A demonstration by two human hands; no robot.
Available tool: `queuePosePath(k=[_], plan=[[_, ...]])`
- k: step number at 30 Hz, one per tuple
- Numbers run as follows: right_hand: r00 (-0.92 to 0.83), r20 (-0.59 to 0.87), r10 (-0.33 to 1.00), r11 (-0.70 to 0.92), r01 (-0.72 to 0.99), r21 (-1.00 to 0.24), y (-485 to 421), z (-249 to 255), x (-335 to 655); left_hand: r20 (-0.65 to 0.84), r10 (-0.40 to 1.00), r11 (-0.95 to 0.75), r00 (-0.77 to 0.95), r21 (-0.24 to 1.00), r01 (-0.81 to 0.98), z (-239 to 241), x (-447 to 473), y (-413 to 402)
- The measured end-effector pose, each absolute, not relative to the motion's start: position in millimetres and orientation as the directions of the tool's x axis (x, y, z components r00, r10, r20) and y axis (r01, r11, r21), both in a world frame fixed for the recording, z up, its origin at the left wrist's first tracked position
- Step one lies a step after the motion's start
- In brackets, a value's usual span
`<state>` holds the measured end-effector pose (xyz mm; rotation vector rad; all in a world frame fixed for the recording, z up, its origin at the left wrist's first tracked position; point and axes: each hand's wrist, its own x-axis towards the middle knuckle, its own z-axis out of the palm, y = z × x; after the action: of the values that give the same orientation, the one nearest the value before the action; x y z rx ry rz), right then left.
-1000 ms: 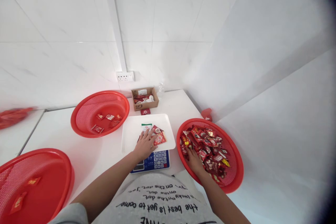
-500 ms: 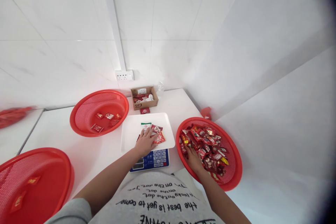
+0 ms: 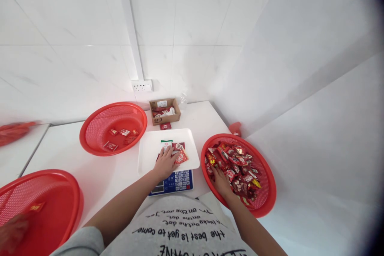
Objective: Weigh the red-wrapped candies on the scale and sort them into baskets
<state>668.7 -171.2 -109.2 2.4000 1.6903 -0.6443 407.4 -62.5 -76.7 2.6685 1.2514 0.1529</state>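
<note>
1. The left hand (image 3: 164, 165) lies palm down with fingers a little spread over packets on the tray, its fingertips pointing away from the person, towards the wall.
2. Beneath and beside those fingers are the packets. A white packet (image 3: 166, 144) has its green-edged end facing the wall and its near end hidden by the hand; its long axis appears to run away from the person.
3. A dark red packet (image 3: 179, 146) sits to the right of it, the visible part longer from left to right. Nearer the person, an orange-red packet (image 3: 181, 157) lies aslant, partly covered, so its long axis cannot be told.
4. The white tray (image 3: 147, 148) carrying them tops a blue scale (image 3: 172, 185), whose keypad faces the person.
5. The right hand (image 3: 221, 183) reaches into the right basket (image 3: 267, 182), its fingertips among a heap of packets (image 3: 237, 160) pointing in many directions. Whether it pinches one cannot be told.
6. Beyond the tray, a red packet (image 3: 165, 126) lies just before a cardboard box (image 3: 171, 119) holding more packets.
7. On the white bench (image 3: 120, 168), the far left basket (image 3: 93, 128) contains several small packets.
8. At the lower left, another person's blurred hand (image 3: 13, 228) is over the near left basket (image 3: 60, 208), close to a small orange packet (image 3: 36, 207).
</note>
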Motion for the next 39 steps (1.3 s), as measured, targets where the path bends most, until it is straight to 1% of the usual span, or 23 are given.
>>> queuePosePath(k=[11, 21, 28, 39], plan=[[0.27, -0.405, 0.873, -0.346, 0.93, -0.126, -171, -108, 668, 0.014, 0.743, -0.653, 0.669, 0.235, 0.72, -81, 406, -61], [0.283, -0.431, 0.857, -0.365, 0.923, -0.119, -170, -107, 668, 0.018, 0.747, -0.654, 0.664, 0.198, 0.73, -84, 405, -62], [0.268, -0.412, 0.871, -0.343, 0.932, -0.118, -171, -113, 671, 0.028, 0.772, -0.625, 0.635, 0.208, 0.752, -81, 405, -65], [0.28, -0.418, 0.864, -0.359, 0.925, -0.122, -171, -110, 669, 0.044, 0.809, -0.583, 0.587, 0.196, 0.788, -69, 413, -71]])
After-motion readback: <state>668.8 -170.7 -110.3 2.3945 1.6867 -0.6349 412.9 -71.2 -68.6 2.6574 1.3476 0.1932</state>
